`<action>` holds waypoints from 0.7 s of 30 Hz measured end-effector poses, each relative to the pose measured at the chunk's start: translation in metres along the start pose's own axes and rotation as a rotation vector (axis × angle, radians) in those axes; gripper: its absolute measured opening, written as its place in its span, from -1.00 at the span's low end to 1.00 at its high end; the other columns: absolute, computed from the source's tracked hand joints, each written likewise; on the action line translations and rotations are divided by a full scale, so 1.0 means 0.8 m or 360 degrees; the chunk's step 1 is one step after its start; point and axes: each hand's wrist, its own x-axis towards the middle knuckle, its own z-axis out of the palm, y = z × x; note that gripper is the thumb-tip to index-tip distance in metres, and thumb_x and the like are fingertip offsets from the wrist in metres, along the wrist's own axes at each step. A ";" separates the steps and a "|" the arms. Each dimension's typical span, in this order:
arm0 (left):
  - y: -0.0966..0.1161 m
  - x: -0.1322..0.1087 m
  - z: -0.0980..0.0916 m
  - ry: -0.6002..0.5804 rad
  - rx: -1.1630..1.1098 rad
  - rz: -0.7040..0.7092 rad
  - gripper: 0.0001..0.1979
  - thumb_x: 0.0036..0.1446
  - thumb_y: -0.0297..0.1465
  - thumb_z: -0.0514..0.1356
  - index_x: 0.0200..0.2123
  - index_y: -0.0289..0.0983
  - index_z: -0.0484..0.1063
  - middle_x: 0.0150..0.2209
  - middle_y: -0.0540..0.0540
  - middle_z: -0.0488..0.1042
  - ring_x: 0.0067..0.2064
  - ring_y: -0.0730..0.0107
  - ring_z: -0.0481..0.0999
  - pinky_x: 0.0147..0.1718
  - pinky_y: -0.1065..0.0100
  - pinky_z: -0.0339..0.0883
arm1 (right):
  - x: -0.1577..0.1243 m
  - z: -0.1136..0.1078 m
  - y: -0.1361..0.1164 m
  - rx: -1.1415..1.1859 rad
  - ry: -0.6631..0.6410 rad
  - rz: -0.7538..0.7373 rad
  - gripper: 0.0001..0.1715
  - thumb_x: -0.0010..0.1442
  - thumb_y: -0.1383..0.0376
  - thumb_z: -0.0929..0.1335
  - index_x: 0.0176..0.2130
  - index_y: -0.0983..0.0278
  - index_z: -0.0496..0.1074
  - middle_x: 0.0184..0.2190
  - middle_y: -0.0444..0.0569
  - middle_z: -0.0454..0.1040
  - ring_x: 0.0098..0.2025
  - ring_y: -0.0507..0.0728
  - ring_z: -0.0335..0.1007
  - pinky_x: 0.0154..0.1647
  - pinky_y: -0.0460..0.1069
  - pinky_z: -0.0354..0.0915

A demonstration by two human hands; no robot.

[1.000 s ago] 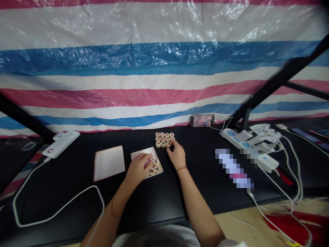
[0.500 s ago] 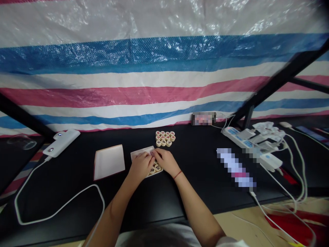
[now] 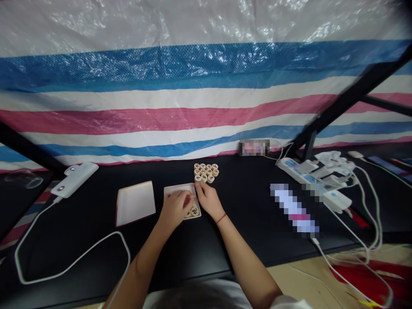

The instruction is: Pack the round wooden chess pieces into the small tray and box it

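I'm counting eleven chess discs [image 3: 203,171] lying just beyond the right fingers [image 3: 201,189] — at least two more are showing in one white box [image 3: 174,188] beneath the left fingers [image 3: 182,196]; whether either is pinching anything, I can't tell. One black worktop [image 3: 251,210] is spreading underneath, striped sheeting [image 3: 193,120] hanging beyond.

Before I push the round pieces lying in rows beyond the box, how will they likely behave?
The round pieces look thick and rigid, so they probably won't bend. Lying flat, they'd likely slide rather than roll on the black table. They sit close together, so pushing one could nudge its neighbours.
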 end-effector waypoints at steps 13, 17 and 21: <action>-0.008 -0.002 -0.013 0.0248 -0.0879 -0.0384 -0.70 0.19 -0.14 0.09 -0.17 -0.20 0.44 -0.22 -0.06 0.58 -0.15 0.29 0.56 -0.12 0.32 0.38 | -0.007 0.006 -0.017 0.0256 0.0002 -0.0579 -0.68 0.14 0.36 0.33 -0.07 0.22 0.43 -0.15 -0.01 0.51 -0.15 0.11 0.42 -0.07 0.03 0.35; -0.008 -0.002 -0.009 0.0225 -0.1048 -0.0400 -0.68 0.19 -0.12 0.09 -0.17 -0.22 0.42 -0.21 -0.09 0.58 -0.16 0.29 0.57 -0.13 0.30 0.39 | -0.009 0.005 -0.019 0.0248 0.0061 -0.0583 -0.67 0.14 0.33 0.33 -0.06 0.23 0.42 -0.15 -0.01 0.51 -0.23 0.08 0.43 -0.14 -0.01 0.37; -0.012 -0.001 -0.004 0.0351 -0.1239 -0.0423 -0.71 0.17 -0.16 0.14 -0.16 -0.23 0.40 -0.09 -0.15 0.56 -0.06 0.27 0.55 -0.06 0.27 0.39 | -0.007 -0.004 -0.017 0.0157 0.0173 -0.0466 -0.70 0.13 0.30 0.32 -0.10 0.26 0.41 -0.27 -0.05 0.50 -0.31 0.06 0.40 -0.20 -0.04 0.35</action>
